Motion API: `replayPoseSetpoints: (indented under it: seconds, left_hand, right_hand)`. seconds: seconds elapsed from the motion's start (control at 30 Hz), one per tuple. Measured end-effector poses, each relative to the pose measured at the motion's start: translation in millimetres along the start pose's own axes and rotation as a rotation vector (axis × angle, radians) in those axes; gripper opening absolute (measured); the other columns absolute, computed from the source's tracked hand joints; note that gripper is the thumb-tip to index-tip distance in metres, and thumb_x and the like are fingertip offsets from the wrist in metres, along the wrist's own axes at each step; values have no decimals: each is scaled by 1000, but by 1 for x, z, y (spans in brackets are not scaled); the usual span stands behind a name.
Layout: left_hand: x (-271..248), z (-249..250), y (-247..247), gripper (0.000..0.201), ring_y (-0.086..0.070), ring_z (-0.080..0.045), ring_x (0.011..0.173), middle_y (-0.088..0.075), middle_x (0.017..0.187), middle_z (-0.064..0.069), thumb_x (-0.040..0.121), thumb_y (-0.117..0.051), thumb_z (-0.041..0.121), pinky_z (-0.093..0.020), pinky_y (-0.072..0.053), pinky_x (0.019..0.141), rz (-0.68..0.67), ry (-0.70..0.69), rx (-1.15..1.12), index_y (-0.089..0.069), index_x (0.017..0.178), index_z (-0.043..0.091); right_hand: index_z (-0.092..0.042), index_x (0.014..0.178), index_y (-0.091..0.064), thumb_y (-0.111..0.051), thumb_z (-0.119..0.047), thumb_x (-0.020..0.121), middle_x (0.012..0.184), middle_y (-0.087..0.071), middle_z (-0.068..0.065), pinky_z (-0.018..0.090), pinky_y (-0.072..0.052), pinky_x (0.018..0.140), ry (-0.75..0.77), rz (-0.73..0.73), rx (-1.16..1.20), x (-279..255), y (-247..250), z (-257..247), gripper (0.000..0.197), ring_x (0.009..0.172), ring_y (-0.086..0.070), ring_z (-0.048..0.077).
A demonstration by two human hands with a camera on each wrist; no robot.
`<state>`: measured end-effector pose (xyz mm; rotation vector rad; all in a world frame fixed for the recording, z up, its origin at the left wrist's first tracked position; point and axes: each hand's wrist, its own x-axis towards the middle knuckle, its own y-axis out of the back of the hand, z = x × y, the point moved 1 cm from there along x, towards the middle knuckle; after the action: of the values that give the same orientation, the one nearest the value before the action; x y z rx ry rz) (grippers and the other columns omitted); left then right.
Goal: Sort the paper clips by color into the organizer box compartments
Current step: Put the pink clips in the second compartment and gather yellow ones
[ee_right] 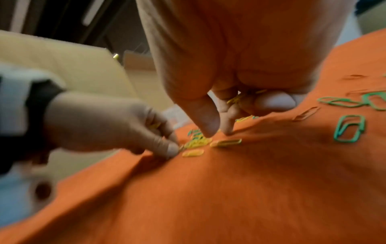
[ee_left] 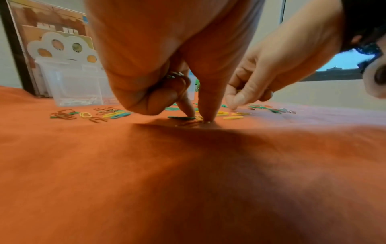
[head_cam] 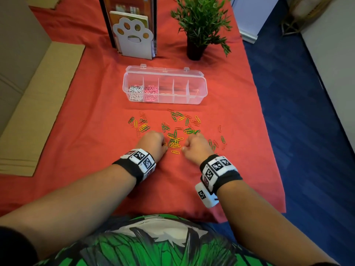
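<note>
Loose green, yellow and red paper clips (head_cam: 175,131) lie scattered on the red cloth in front of the clear organizer box (head_cam: 197,93). White clips (head_cam: 135,92) fill its leftmost compartment and pink clips (head_cam: 151,92) the second. My left hand (head_cam: 165,145) pinches down at the cloth with thumb and forefinger (ee_left: 198,118), its curled fingers holding clips (ee_left: 175,76). My right hand (head_cam: 183,148) does the same just right of a yellow cluster (ee_right: 198,142), with yellow clips (ee_right: 240,99) tucked in its curled fingers.
A white paw-shaped bookend (head_cam: 134,35) with books stands behind the box, and a potted plant (head_cam: 199,22) at the back right. Cardboard sheets (head_cam: 38,112) lie to the left. The cloth's right edge (head_cam: 269,131) drops to blue floor.
</note>
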<state>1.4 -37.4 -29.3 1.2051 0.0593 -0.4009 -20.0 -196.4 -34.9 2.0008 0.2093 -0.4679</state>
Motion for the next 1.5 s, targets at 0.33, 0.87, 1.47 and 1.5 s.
replayPoseSetpoints:
  seconds: [0.33,0.87,1.47,1.5]
  left_hand:
    - [0,1,-5,23,-58,-34,104,-59,111,-18,86,-49,16,-39,-45,88,-117,-49,126,-61,103,6]
    - [0,-5,-9,19,-57,-35,100,-58,103,-19,86,-49,17,-39,-43,87,-97,-106,-7,-58,95,4]
    - [1,-49,43,27,-56,-12,47,-56,56,2,88,-38,23,-21,-52,52,-285,575,-1704,-53,66,16]
    - [2,-51,41,29,-52,-10,43,-51,53,3,90,-39,27,-20,-51,49,-242,601,-1621,-52,65,17]
  right_hand:
    - [-3,118,-45,-47,-7,85,122,-44,17,43,-46,95,91,2,-239,-8,-19,-7,33,111,-49,35]
    - [-1,116,-44,-46,-6,82,118,-51,22,40,-43,94,57,0,-177,-15,-18,-13,34,111,-52,37]
    - [-12,79,-55,-38,-10,84,58,-52,0,17,-37,42,-371,-236,1666,10,26,-10,18,46,-49,13]
    - [-12,79,-56,-40,-10,86,60,-50,0,16,-38,42,-370,-231,1632,11,25,-12,17,47,-50,12]
